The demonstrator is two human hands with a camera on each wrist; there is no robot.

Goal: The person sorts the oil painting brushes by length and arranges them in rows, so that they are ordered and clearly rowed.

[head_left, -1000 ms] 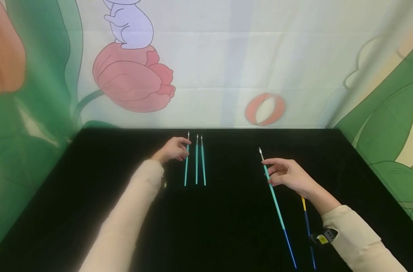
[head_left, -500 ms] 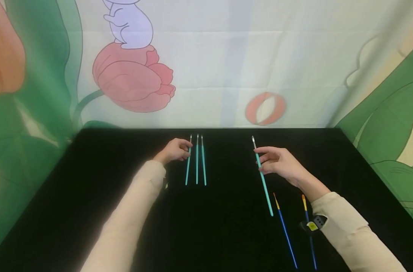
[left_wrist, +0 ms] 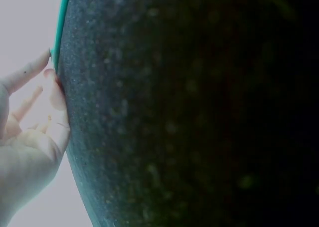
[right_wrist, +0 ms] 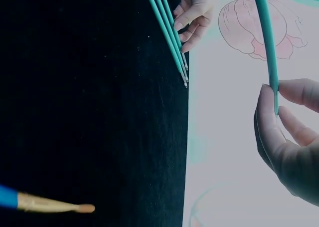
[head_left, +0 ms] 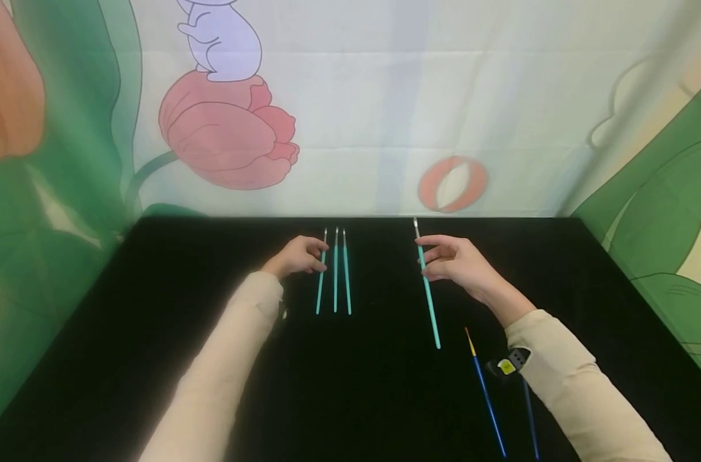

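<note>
My right hand (head_left: 456, 263) pinches a teal paintbrush (head_left: 430, 305) near its metal ferrule. That brush leans with its bristle end toward the back edge of the black table. In the right wrist view, thumb and fingers clasp the teal paintbrush (right_wrist: 267, 37) near one end. At the centre left, my left hand (head_left: 298, 255) holds the leftmost of three teal paintbrushes (head_left: 320, 292) between thumb and fingers. The other two, a middle paintbrush (head_left: 335, 276) and a right-hand paintbrush (head_left: 347, 276), lie close beside it. The left wrist view shows the pinching fingertips on a teal handle (left_wrist: 61, 22).
A blue paintbrush (head_left: 489, 404) with a yellow ferrule lies at the front right. Another blue paintbrush (head_left: 531, 417) is partly hidden under the right forearm. The black table (head_left: 379, 385) ends at a printed curtain (head_left: 350, 128) behind.
My right hand has carried its teal paintbrush left and toward the back, away from the blue paintbrushes. The leftmost teal paintbrush has shifted slightly right with my left hand.
</note>
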